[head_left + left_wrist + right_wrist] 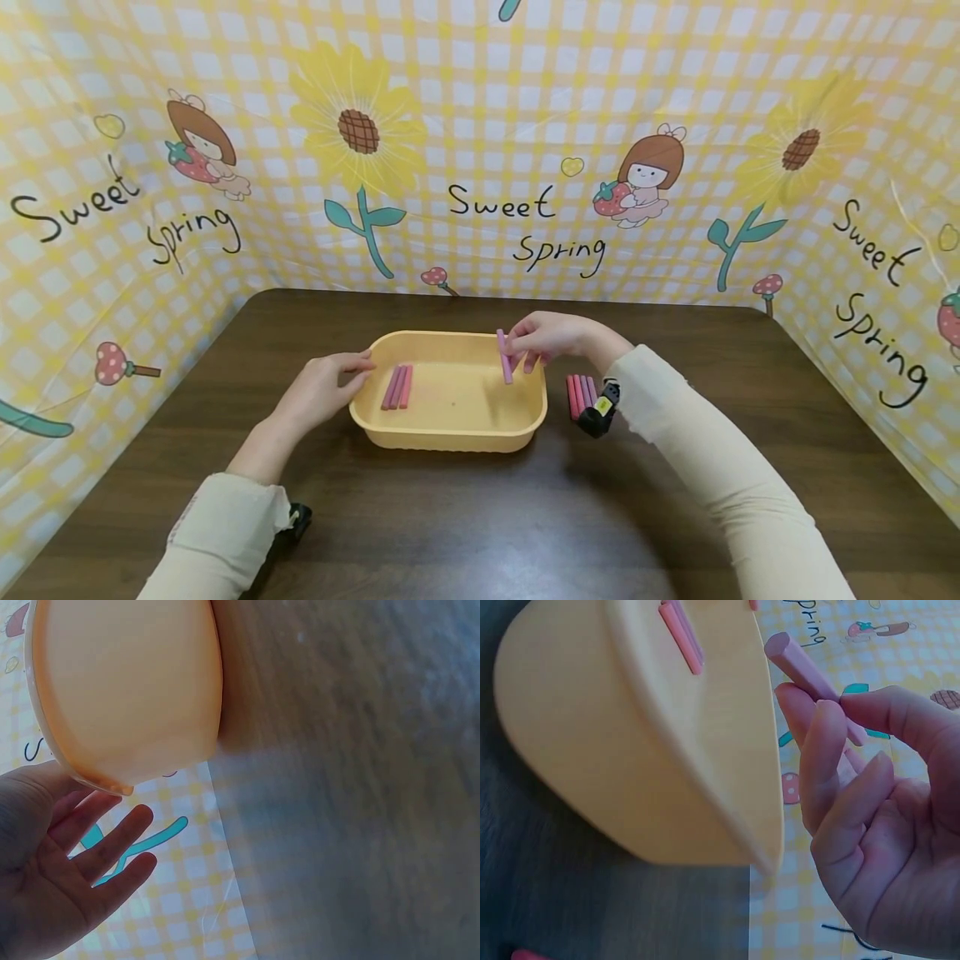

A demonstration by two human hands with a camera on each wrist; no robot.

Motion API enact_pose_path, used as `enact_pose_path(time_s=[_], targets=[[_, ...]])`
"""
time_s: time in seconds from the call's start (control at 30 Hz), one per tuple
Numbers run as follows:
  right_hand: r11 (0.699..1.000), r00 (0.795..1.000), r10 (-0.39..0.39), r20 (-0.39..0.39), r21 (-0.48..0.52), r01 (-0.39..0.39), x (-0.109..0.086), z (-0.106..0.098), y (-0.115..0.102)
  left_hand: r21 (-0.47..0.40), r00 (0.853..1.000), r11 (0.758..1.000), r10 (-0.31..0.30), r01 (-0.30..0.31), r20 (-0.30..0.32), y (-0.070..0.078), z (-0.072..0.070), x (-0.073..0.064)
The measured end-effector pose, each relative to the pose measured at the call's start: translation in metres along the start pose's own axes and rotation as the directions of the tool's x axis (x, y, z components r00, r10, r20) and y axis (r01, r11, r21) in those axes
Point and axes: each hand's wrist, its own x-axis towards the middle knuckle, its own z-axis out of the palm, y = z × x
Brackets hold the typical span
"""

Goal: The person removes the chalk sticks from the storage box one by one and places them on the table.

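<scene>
Booth-type setup: tbl (450,517) w/ gingham drape (487,108)

A pale-yellow oblong tub (446,440) stands upright. Three slim sticks (398,387), purple to pink, lie side by side in its left end. A mauve stick (506,365) tilts above its right end, pinched in the right hand's fingers (519,342). Pink and purple sticks (578,392), partly hidden, lie just beyond that end.

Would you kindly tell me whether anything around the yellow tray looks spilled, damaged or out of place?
Only a tiny dark dot on the floor of the tray stands out, as the surface around it is plain; its cause is unclear. The three sticks inside lie side by side, and nothing looks spilled.
</scene>
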Motion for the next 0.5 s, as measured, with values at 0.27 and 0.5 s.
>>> enact_pose_path(time_s=[0.27, 0.5], targets=[[0.999, 1.0, -0.03, -0.004, 0.023, 0.03, -0.014, -0.006, 0.017, 0.0, 1.0, 1.0, -0.003, 0.003, 0.002, 0.001, -0.001, 0.0], [0.996, 1.0, -0.027, 0.003, 0.085, 0.027, -0.024, -0.009, 0.03, -0.003, 1.0, 1.0, -0.008, 0.008, 0.004, 0.0, 0.0, 0.0]])
